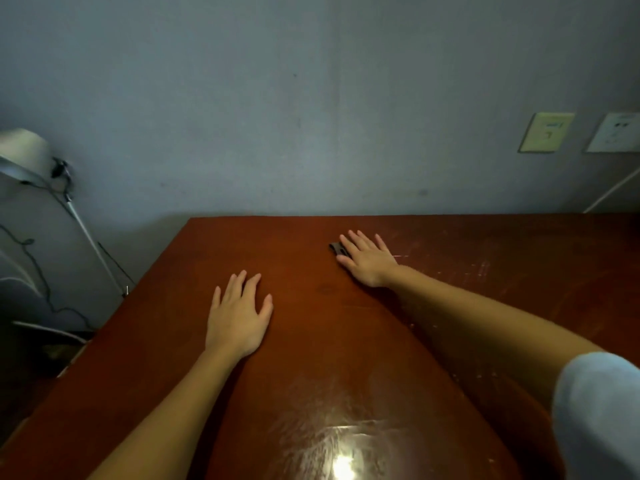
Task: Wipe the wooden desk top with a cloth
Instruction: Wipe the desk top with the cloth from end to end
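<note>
The reddish-brown wooden desk top (311,358) fills the lower half of the view. My left hand (239,313) lies flat on it, fingers spread, holding nothing. My right hand (367,258) is stretched toward the far edge, palm down, pressing on a small dark cloth (337,249). Only a corner of the cloth shows past my fingers on the left; the remainder is hidden under the hand.
A grey wall (311,98) runs right behind the desk. A lamp (24,154) on a thin stand with cables is off the desk's left edge. Two wall sockets (545,131) are at the upper right. Whitish scuffs (478,268) mark the desk's right part.
</note>
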The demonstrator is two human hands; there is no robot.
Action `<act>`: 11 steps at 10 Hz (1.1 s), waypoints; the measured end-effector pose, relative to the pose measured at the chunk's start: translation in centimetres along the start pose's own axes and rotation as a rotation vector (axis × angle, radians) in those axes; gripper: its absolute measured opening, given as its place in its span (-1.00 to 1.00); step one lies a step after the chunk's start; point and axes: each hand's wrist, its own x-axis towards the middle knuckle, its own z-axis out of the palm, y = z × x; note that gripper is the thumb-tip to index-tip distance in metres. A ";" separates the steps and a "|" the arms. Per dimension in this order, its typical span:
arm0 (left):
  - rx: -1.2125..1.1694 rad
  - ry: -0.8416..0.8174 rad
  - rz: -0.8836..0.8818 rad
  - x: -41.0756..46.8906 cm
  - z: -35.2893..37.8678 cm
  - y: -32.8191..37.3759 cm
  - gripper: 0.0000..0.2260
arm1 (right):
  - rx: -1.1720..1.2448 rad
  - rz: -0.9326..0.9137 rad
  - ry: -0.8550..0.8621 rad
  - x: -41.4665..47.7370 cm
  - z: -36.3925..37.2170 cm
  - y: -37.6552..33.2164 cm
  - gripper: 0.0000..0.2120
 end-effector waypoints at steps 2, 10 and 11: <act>0.009 -0.010 0.001 0.2 0.0 0.0 -0.49 | -0.021 -0.144 -0.008 -2.9 0.5 -2.8 -0.40; -0.006 -0.012 0.008 -0.1 -0.1 -0.2 -0.49 | -0.020 -0.207 -0.016 -4.6 0.4 0.1 -0.39; 0.002 -0.009 0.012 0.1 0.0 -0.3 -0.48 | -0.007 -0.161 -0.022 -4.6 -0.1 2.5 -0.41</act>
